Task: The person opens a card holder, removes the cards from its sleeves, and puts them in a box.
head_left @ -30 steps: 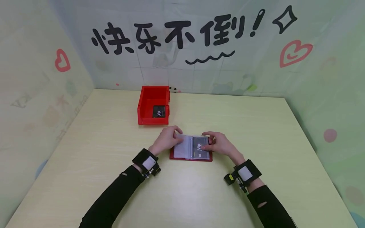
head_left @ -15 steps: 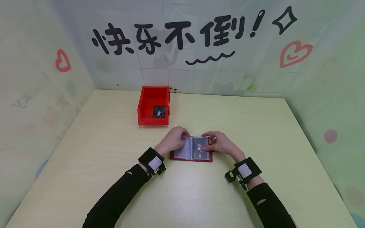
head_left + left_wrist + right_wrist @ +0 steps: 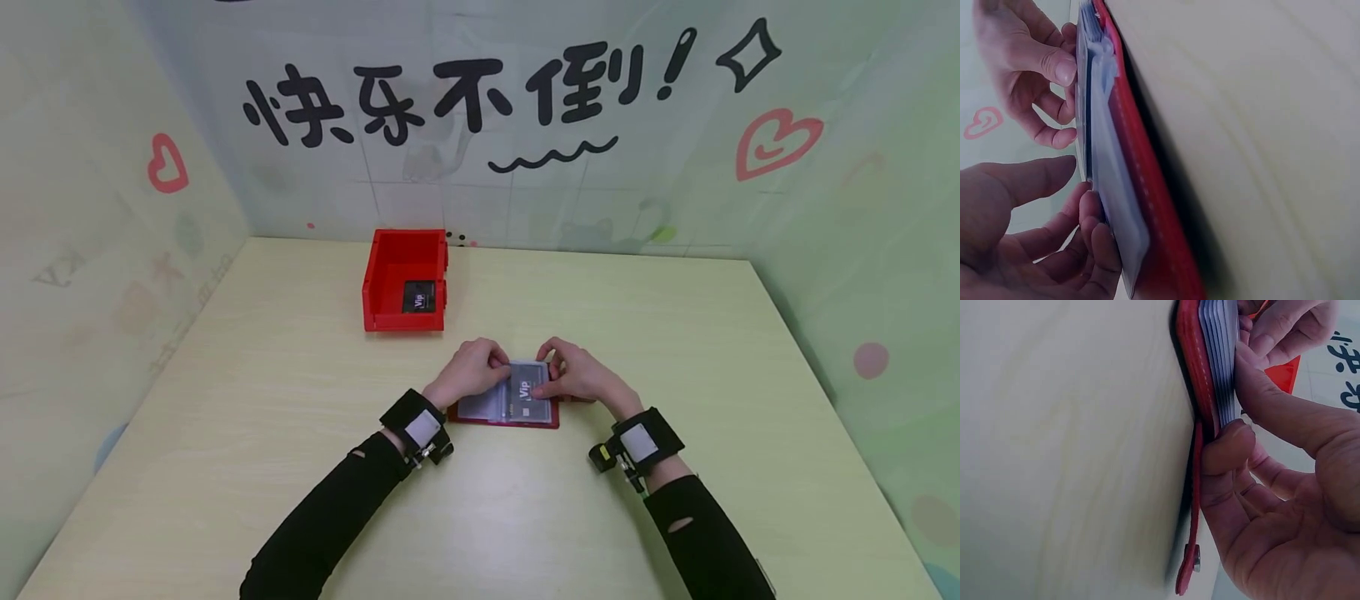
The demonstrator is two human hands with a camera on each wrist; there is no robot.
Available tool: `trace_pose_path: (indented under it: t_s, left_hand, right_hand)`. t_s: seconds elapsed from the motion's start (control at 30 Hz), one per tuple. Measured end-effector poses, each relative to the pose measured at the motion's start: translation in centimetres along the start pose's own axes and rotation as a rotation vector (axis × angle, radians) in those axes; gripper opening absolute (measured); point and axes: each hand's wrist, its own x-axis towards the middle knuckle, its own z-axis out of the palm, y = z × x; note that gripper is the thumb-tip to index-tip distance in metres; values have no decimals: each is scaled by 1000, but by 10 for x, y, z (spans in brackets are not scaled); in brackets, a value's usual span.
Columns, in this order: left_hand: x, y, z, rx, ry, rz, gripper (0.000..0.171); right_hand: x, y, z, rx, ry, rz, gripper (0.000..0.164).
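A red card holder (image 3: 454, 413) lies spread on the table, with clear plastic sleeves (image 3: 480, 406) inside. In its right-hand sleeve shows a dark "Vip" card (image 3: 528, 407). My right hand (image 3: 583, 375) pinches the sleeve pages near their right edge, thumb on the card side, as the right wrist view also shows. Over the holder's middle, at the top edge, is my left hand (image 3: 472, 368). In the left wrist view its bent fingers (image 3: 1105, 247) touch the sleeve's edge, while the thumb stands apart from them. The holder's strap (image 3: 1195, 506) with a metal snap sticks out on the right.
Behind the holder, to the left, stands a red bin (image 3: 405, 322) with another dark "Vip" card (image 3: 418, 296) inside. The pale table (image 3: 645, 308) meets printed cloth walls at the back and both sides. Each wrist wears a strapped camera.
My left hand has moved right, from the left sleeve to the holder's middle. My right hand has shifted slightly, its fingers raised a little, and the strap now shows at the right.
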Motion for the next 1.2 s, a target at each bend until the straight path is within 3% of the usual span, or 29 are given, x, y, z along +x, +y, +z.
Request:
trace_pose_path:
  t_s: [0.4, 0.9, 1.2]
  left_hand:
    - [9, -1, 3, 10, -5, -57, 20]
    - [13, -1, 2, 36, -19, -94, 21]
    - [9, -1, -2, 53, -7, -122, 22]
  right_hand:
    - [-1, -5, -1, -15, -4, 38, 48]
    - [-1, -1, 0, -27, 6, 13, 48]
    - [0, 0, 1, -34, 17, -11, 49]
